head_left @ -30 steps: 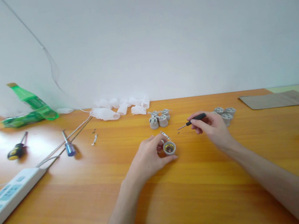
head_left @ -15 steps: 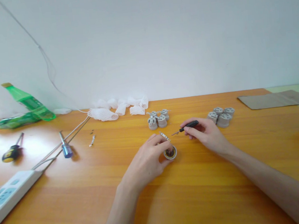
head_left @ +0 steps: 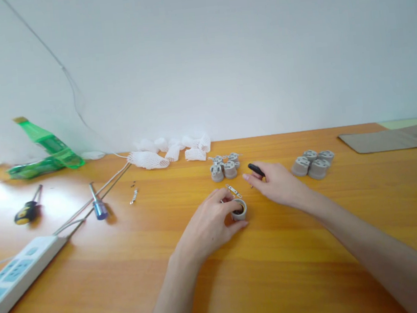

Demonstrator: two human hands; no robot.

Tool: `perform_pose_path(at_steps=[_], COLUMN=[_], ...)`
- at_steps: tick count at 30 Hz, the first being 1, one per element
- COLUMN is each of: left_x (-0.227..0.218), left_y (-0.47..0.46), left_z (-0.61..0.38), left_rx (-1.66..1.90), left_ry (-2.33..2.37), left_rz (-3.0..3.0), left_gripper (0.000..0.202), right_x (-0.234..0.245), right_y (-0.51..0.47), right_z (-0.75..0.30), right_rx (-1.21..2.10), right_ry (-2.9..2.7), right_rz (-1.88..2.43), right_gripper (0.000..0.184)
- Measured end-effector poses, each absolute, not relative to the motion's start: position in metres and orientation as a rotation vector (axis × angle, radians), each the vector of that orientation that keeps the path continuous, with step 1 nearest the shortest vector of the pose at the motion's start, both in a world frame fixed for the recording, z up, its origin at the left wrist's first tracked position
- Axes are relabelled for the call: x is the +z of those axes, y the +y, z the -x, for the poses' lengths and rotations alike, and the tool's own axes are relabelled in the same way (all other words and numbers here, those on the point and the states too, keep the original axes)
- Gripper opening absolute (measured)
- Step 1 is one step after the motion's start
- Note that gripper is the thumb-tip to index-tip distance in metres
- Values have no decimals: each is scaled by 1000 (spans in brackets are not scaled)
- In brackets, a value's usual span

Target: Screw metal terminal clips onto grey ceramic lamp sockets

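My left hand (head_left: pixel 214 220) is closed round a small ceramic lamp socket (head_left: pixel 243 206), its round opening facing up and a fingertip at the inside. Just beyond it a flat metal bracket (head_left: pixel 234 190) shows, partly beside my fingers. My right hand (head_left: pixel 275 182) grips a small screwdriver (head_left: pixel 256 169) by its black handle, which sticks up between thumb and fingers. The tip is mostly hidden by the hand. Behind my hands stands a group of grey sockets (head_left: pixel 230 169) with metal brackets on some of them.
Another group of grey sockets (head_left: pixel 318 167) stands at right, near brown cardboard (head_left: pixel 394 139). White foam nets (head_left: pixel 148 159) lie along the wall. At left are a yellow-black screwdriver (head_left: pixel 25 213), a blue-handled screwdriver (head_left: pixel 100 209), a loose bracket (head_left: pixel 134 196), a power strip (head_left: pixel 23 268) and a green bag (head_left: pixel 51 149).
The screwdriver has turned in my right hand: its handle now points up and the tip no longer shows. The socket in my left hand has tilted. The view has shifted slightly.
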State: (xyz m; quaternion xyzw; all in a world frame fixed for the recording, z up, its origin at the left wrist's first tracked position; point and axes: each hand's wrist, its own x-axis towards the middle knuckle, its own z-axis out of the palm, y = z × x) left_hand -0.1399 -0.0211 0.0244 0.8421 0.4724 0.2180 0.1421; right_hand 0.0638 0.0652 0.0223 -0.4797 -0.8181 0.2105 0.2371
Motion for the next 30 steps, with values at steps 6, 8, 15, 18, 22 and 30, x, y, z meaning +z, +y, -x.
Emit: perform_pose_path(at_steps=[6, 8, 15, 18, 22, 30], left_x=[29, 32, 35, 37, 39, 42], left_y=[-19, -18, -11, -11, -12, -15], left_z=[146, 148, 146, 146, 147, 140], left_rx=[932, 1157, 1484, 1448, 1372, 1293], left_ry=[1409, 1451, 1013, 868, 770, 740], left_rz=[-2137, -1852, -784, -552, -414, -388], left_gripper=[15, 22, 36, 32, 31, 28], right_x=[23, 21, 21, 23, 31, 54], right_y=[73, 73, 66, 62, 60, 44], right_z=[-38, -35, -26, -22, -27, -60], right_rx=[542, 501, 276, 207, 178, 902], right_ry=[-2483, -2523, -2599, -2596, -2510, -1960], right_rz=[1211, 1210, 1247, 1259, 1265, 916], right_gripper=[13, 14, 23, 25, 22, 26])
